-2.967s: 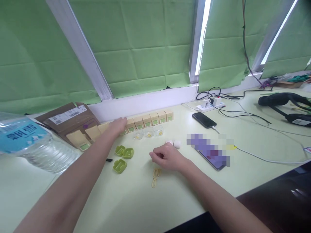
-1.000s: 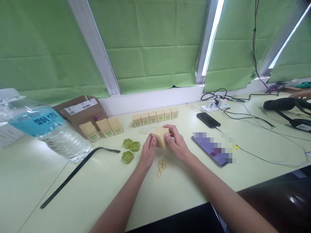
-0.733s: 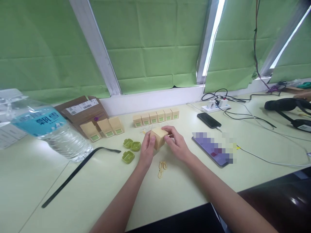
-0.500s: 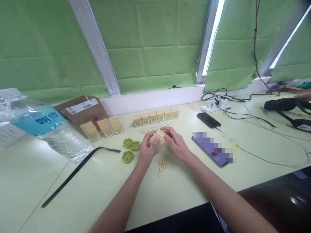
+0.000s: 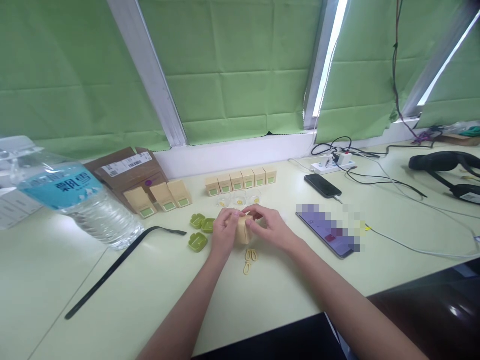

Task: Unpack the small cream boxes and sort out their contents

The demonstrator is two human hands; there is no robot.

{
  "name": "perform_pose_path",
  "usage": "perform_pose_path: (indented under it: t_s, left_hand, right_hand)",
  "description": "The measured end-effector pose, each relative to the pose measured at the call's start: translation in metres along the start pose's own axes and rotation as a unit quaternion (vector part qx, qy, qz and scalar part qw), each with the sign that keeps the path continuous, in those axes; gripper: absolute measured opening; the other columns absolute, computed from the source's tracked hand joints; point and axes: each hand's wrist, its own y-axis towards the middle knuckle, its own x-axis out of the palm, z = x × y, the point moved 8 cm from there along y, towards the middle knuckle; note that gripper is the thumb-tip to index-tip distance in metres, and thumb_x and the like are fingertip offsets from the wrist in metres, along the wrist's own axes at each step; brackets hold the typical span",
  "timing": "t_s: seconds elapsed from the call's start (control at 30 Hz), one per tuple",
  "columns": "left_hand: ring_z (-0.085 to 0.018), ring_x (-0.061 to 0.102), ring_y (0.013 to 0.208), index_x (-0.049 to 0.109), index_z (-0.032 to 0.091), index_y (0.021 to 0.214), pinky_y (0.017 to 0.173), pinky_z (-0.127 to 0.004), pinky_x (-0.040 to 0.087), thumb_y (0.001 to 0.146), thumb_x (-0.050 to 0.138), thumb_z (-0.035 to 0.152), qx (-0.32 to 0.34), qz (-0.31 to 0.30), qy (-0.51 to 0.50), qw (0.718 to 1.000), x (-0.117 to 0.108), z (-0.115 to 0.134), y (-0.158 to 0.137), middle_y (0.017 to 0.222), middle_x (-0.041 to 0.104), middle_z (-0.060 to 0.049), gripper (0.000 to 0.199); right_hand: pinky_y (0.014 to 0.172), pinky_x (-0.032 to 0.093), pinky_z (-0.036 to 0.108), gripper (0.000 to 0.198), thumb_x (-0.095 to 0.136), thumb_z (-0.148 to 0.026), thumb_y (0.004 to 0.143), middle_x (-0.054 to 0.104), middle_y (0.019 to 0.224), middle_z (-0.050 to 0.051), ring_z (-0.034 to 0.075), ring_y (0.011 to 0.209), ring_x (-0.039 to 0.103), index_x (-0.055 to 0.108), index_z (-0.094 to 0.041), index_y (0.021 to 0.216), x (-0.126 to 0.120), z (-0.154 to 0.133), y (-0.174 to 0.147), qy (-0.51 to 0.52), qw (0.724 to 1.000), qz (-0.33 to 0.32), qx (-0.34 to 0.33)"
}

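Observation:
Between my two hands is a small kraft cardboard box (image 5: 244, 231), low over the table. My left hand (image 5: 225, 231) grips its left side, thumb near the top edge. My right hand (image 5: 270, 227) has its fingers closed on the right side and top. Just left lie several green clover-shaped pieces (image 5: 198, 242), one partly behind my left hand. Nearer to me are three yellow loop-shaped clips (image 5: 247, 256). Beyond the box sit three clear round pieces with yellow centres (image 5: 240, 199).
Several small kraft boxes (image 5: 236, 182) stand in a row at the back; three more (image 5: 165, 197) stand by an opened carton (image 5: 127, 170). A water bottle (image 5: 82, 195) and black strap (image 5: 112, 270) are left. Phones (image 5: 323, 186), a power strip (image 5: 332, 165) and headphones (image 5: 446, 162) are right.
Both hands have turned the box and brought it slightly lower and nearer. The clear pieces behind it now show more fully. A hand at the far right edge has gone from view.

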Motion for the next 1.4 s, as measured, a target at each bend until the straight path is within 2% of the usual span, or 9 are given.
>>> perform_pose_path:
  t_s: [0.2, 0.4, 0.57, 0.83, 1.23, 1.4]
  left_hand:
    - [-0.019, 0.062, 0.083, 0.071, 0.018, 0.079, 0.08, -0.031, 0.05, 0.091, 0.052, 0.048, -0.022, 0.032, 0.034, 0.999, -0.006, -0.01, 0.002, 0.088, 0.065, -0.005, 0.038]
    - [-0.019, 0.062, 0.084, 0.071, 0.018, 0.077, 0.08, -0.031, 0.049, 0.091, 0.053, 0.045, -0.023, 0.043, 0.047, 0.998, -0.006, -0.009, 0.002, 0.087, 0.065, -0.004, 0.034]
    - [-0.018, 0.062, 0.083, 0.07, 0.018, 0.078, 0.08, -0.031, 0.049, 0.091, 0.053, 0.042, -0.03, 0.039, 0.05, 0.998, -0.005, -0.011, 0.001, 0.087, 0.066, -0.004, 0.032]
    - [-0.018, 0.061, 0.079, 0.07, 0.017, 0.076, 0.076, -0.03, 0.047, 0.09, 0.053, 0.043, -0.037, 0.03, 0.057, 0.997, -0.002, -0.012, 0.002, 0.082, 0.065, -0.003, 0.034]
    - [-0.017, 0.059, 0.076, 0.066, 0.017, 0.071, 0.068, -0.027, 0.045, 0.085, 0.055, 0.042, -0.061, 0.031, 0.061, 0.996, -0.001, -0.015, 0.002, 0.076, 0.065, -0.003, 0.031]
    - [-0.015, 0.054, 0.068, 0.063, 0.017, 0.067, 0.065, -0.026, 0.042, 0.085, 0.056, 0.041, -0.074, 0.024, 0.05, 0.996, 0.0, -0.014, 0.002, 0.068, 0.06, 0.0, 0.031]
  right_hand:
    - [0.082, 0.05, 0.032, 0.034, 0.062, -0.03, 0.088, 0.07, 0.102, 0.003, 0.017, 0.086, 0.064, 0.062, -0.024, 0.121, 0.005, -0.004, 0.0, -0.025, 0.999, -0.023, 0.002]
    - [0.08, 0.05, 0.031, 0.034, 0.059, -0.025, 0.087, 0.071, 0.1, 0.002, 0.017, 0.083, 0.064, 0.063, -0.025, 0.121, 0.006, -0.006, 0.0, -0.048, 0.998, -0.027, 0.003]
    - [0.08, 0.05, 0.031, 0.036, 0.058, -0.022, 0.085, 0.07, 0.089, 0.001, 0.017, 0.081, 0.065, 0.064, -0.025, 0.121, 0.007, -0.004, -0.001, -0.071, 0.997, -0.023, 0.007]
    - [0.081, 0.05, 0.03, 0.038, 0.057, -0.019, 0.083, 0.072, 0.089, 0.0, 0.016, 0.079, 0.066, 0.065, -0.024, 0.119, 0.005, -0.004, -0.002, -0.08, 0.996, -0.025, 0.006]
    - [0.084, 0.048, 0.031, 0.042, 0.052, -0.017, 0.084, 0.075, 0.097, 0.003, 0.018, 0.084, 0.067, 0.062, -0.022, 0.125, 0.008, -0.007, -0.003, -0.136, 0.988, -0.065, 0.009]
    - [0.083, 0.048, 0.031, 0.046, 0.052, -0.015, 0.081, 0.075, 0.099, 0.004, 0.019, 0.084, 0.067, 0.062, -0.019, 0.126, 0.01, -0.008, -0.003, -0.144, 0.987, -0.074, -0.002]
